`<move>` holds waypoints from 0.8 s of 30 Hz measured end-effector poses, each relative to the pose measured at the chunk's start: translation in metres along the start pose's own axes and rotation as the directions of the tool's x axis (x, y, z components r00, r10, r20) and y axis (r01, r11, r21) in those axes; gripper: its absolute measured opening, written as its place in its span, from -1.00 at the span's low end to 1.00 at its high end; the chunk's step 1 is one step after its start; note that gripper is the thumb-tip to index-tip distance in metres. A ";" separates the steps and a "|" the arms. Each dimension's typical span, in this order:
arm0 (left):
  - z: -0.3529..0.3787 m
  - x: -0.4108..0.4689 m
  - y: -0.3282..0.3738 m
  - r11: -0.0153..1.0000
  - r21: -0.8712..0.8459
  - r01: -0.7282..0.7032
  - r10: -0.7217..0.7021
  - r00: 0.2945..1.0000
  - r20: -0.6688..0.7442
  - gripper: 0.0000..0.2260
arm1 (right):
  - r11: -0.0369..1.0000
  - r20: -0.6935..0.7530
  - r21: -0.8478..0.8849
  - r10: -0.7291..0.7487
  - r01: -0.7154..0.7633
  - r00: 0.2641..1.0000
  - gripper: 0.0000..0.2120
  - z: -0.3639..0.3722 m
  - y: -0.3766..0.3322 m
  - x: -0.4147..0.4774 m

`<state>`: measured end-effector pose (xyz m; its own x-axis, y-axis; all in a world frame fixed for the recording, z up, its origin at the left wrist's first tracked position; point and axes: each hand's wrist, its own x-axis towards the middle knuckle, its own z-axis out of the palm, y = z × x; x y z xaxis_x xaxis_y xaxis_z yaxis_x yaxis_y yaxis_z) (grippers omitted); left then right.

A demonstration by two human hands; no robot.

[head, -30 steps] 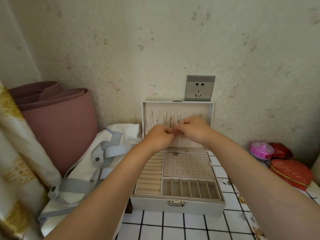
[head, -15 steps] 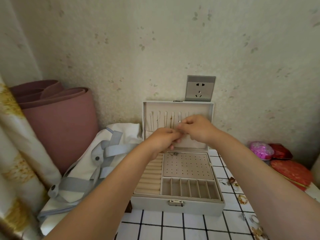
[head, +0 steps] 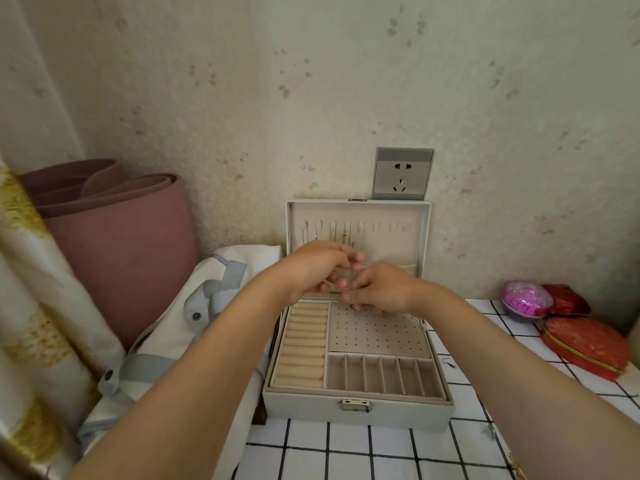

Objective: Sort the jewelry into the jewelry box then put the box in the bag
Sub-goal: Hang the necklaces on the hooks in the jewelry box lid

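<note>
Left hand (head: 317, 268) and right hand (head: 382, 289) curled fingertip-to-fingertip over jewelry box (head: 311, 410), contents indiscernible; jewelry presumably tiny, slippery: fingertip pinch.

Soft, even, rather dim indoor light with a warm yellowish cast falls across the pale wall (head: 311, 81) and the checked worktop (head: 346, 455), leaving only faint, diffuse shadows beneath the forearms and beside the jewelry box (head: 356, 415). The wide-angle lens bows the picture at its edges, curving the curtain (head: 31, 306) on the left and slanting the worktop's grid lines. The left hand (head: 311, 268) and right hand (head: 384, 289) are slightly smeared, and fine detail is soft throughout.
</note>
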<state>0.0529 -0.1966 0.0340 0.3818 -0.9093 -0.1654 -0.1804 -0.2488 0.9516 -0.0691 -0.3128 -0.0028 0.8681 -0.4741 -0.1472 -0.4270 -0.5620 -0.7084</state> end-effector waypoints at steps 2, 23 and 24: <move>0.000 0.001 -0.001 1.000 0.005 -0.007 0.007 1.000 -0.022 -0.73 | 1.000 -0.018 -0.002 0.000 0.000 1.000 -0.77 -0.004 -0.001 0.000; 0.020 0.007 -0.031 0.407 0.913 -0.034 0.374 0.918 -0.133 -0.79 | 0.962 -0.450 0.174 -0.114 0.212 0.886 -0.86 -0.047 -0.021 -0.003; 0.021 0.007 -0.031 0.392 0.919 -0.039 0.377 0.918 -0.122 -0.80 | 0.960 -0.467 0.168 -0.124 0.226 0.875 -0.85 -0.045 -0.020 -0.001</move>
<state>0.0424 -0.2019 -0.0023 0.3930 -0.8880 0.2387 -0.9188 -0.3688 0.1408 -0.0732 -0.3319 0.0428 0.6947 -0.6620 0.2815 -0.1715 -0.5324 -0.8289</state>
